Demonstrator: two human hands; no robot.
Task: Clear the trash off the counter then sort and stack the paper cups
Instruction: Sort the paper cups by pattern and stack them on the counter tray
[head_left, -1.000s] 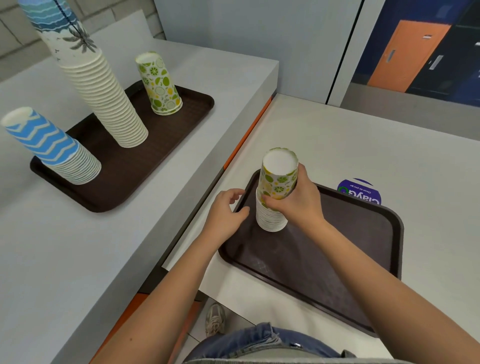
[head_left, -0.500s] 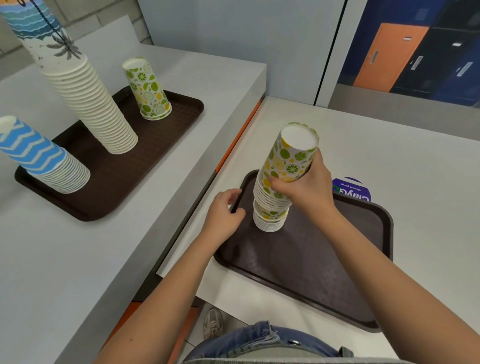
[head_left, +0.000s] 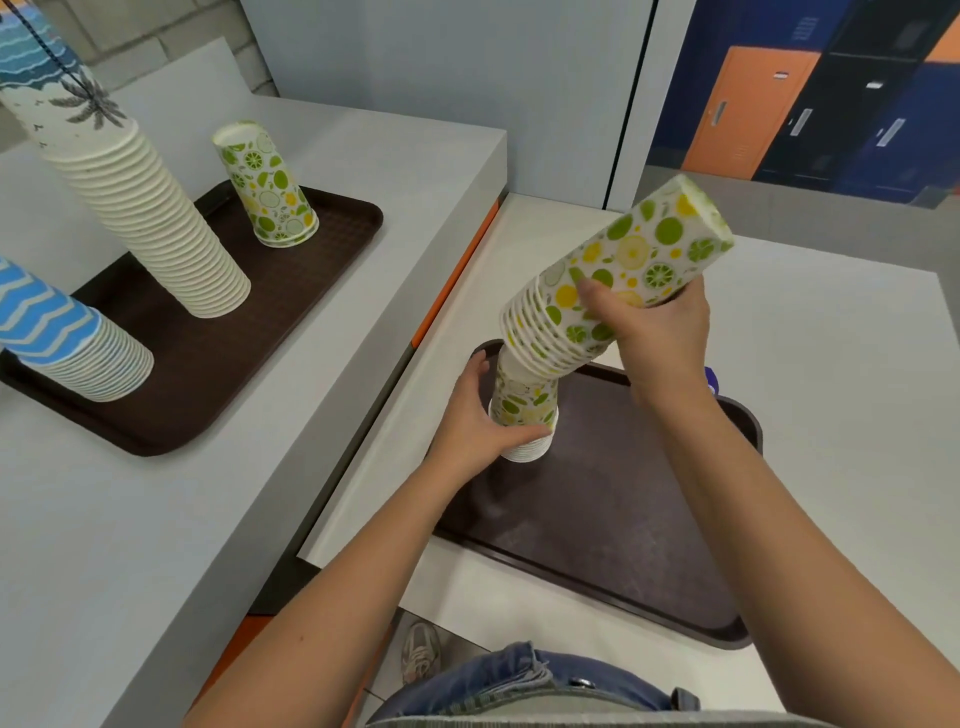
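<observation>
The right grip (head_left: 660, 332) is closing its fingers round a tilted bundle of lime-patterned cups (head_left: 639, 254), holding it slanted with its wide end touching, or just over, the top of a shorter stack (head_left: 522, 402) below and to the left of that grip. The left grip (head_left: 470, 421) is curling round this lower stack and steadying it upright on the brown tray (head_left: 597, 519), which is lying under both grips on the bench (head_left: 841, 364). This seems to be the sort-and-stack step, though whether the bundle is going on or coming off cannot be told. Far to the left of both grips, a second tray (head_left: 218, 332) is carrying a matching lime stack (head_left: 265, 189) beside two stacks of other patterns. Next, the bundle probably needs straightening in line with whichever stack it is joining, while the left grip is bracing the base against tipping.
</observation>
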